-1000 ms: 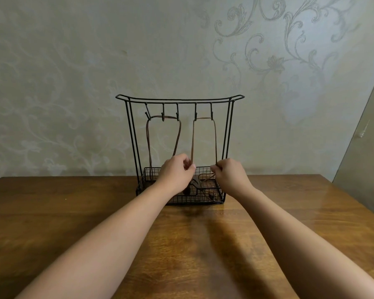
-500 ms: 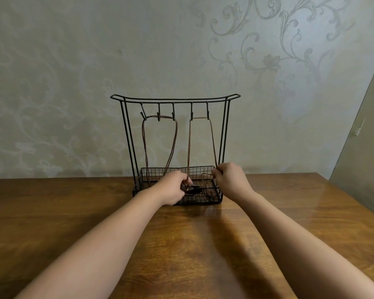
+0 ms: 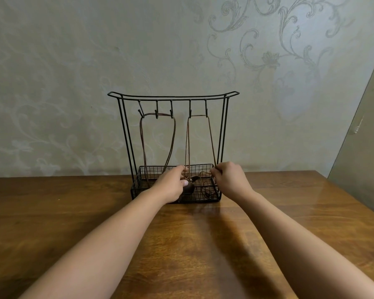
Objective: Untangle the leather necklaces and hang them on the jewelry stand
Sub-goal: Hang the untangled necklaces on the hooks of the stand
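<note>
A glossy brown wooden desk (image 3: 52,212) with marked grain stands against a pale grey-green wall (image 3: 73,61) papered with faint floral scrollwork, boldest toward the upper right. A plain, flat grey panel (image 3: 367,137) leans in at the right edge, and soft light glints off the desk's right side.

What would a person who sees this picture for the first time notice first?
The black wire jewelry stand at the middle of the wooden table, with two brown leather necklaces hanging from its hooks. Then the left hand and the right hand, both pinching cords down at the stand's mesh basket.
</note>
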